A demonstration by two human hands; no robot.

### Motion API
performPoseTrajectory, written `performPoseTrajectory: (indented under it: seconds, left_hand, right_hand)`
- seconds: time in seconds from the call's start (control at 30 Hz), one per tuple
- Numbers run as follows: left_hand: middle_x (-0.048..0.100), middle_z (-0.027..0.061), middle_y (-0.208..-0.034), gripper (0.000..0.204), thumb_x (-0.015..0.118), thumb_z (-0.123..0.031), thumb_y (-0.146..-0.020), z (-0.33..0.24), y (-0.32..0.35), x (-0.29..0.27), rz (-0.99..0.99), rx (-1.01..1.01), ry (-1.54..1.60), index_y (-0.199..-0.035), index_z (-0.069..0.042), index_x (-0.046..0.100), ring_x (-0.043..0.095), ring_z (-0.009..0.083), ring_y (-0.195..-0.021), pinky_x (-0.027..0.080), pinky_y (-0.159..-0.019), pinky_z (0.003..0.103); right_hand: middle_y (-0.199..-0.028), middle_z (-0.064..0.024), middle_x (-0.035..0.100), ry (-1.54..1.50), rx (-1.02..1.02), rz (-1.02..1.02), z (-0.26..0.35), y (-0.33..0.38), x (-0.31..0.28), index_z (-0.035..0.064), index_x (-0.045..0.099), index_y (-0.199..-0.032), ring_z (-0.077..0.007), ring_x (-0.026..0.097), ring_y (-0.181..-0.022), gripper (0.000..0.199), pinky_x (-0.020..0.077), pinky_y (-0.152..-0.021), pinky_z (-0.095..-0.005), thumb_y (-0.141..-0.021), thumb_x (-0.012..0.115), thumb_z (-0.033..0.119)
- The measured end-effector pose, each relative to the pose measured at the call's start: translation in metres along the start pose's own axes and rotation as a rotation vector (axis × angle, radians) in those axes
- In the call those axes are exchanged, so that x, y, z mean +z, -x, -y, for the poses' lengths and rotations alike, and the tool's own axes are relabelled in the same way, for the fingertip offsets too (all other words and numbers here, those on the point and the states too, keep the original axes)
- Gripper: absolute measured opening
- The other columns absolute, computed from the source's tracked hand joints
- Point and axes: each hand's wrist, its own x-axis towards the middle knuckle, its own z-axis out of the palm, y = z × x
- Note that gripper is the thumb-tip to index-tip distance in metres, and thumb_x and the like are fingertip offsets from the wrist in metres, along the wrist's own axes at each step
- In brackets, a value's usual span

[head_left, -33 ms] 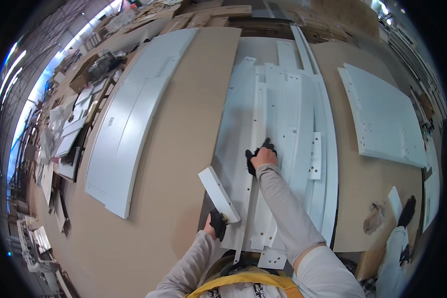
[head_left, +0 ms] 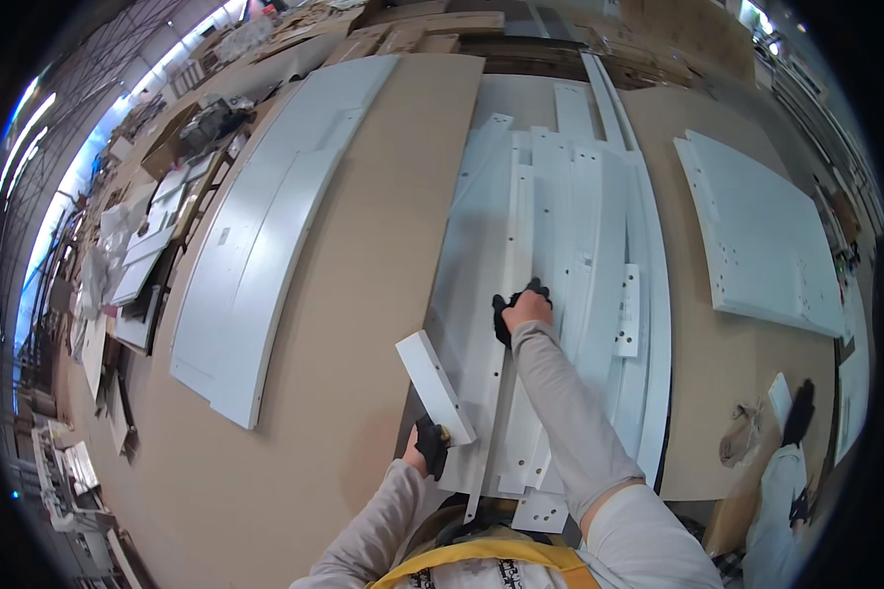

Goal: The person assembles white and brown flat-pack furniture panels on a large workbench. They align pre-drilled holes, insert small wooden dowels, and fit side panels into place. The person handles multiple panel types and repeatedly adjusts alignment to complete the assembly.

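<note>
While the left hand point(head_left: 428, 444) grips a short white board point(head_left: 434, 374) — the right hand point(head_left: 523, 306) presses stacked white panels point(head_left: 570, 245).

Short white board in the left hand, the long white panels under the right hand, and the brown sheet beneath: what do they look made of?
Short white board: likely laminated particleboard or MDF; thick, square-edged, smooth matte white faces.
Long white panels: probably the same laminated board; flat, rigid, with drilled holes.
Brown sheet: looks like cardboard or hardboard; uniform matte tan, thin. The view cannot settle which.

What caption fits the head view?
Left hand lifts a short white board; right hand presses on stacked white panels.
</note>
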Motion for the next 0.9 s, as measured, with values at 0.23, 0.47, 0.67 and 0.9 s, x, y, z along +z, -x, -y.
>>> performPoseTrajectory:
  seconds: [0.23,0.47,0.67,0.9]
  left_hand:
    - [0.064,0.0090,-0.091,0.041,0.037,0.000,-0.073,-0.029,0.032,-0.052,-0.089,0.205,0.328,-0.108,0.003,0.060,0.061,0.0172,-0.081,0.049,-0.070,0.028]
    - [0.062,0.0135,-0.102,0.035,0.042,-0.013,-0.086,-0.011,0.048,-0.086,0.171,-0.241,0.281,-0.114,0.000,0.056,0.061,0.0238,-0.094,0.049,-0.083,0.036]
    - [0.058,0.0049,-0.093,0.024,0.052,-0.011,-0.086,0.026,0.070,-0.048,-0.239,0.347,-0.084,-0.108,-0.003,0.055,0.054,0.0165,-0.083,0.045,-0.073,0.031]
    - [0.055,0.0053,-0.113,0.032,0.042,-0.007,-0.091,-0.106,0.123,-0.058,-0.397,0.718,0.267,-0.121,-0.003,0.050,0.053,0.0183,-0.098,0.045,-0.083,0.030]
  right_hand:
    - [-0.075,-0.0186,0.065,-0.502,-0.067,-0.165,-0.055,-0.032,-0.017,-0.0045,0.064,-0.079,-0.0345,0.062,-0.072,0.038,0.0468,-0.068,-0.0410,-0.068,0.076,0.030]
    - [-0.071,0.0003,0.061,-1.328,0.025,0.107,-0.073,0.094,-0.067,0.0078,0.068,-0.088,-0.0117,0.052,-0.058,0.019,0.0386,-0.052,-0.0251,-0.078,0.065,0.024]
    - [-0.096,-0.0054,0.065,-1.712,0.096,0.050,-0.112,0.201,-0.057,0.0046,0.063,-0.103,-0.0157,0.061,-0.089,0.021,0.0461,-0.081,-0.0267,-0.088,0.054,0.016]
    - [-0.091,-0.0058,0.065,-1.418,0.070,-0.022,-0.164,0.224,-0.061,-0.0009,0.058,-0.115,-0.0131,0.060,-0.072,0.030,0.0467,-0.066,-0.0234,-0.088,0.057,0.012]
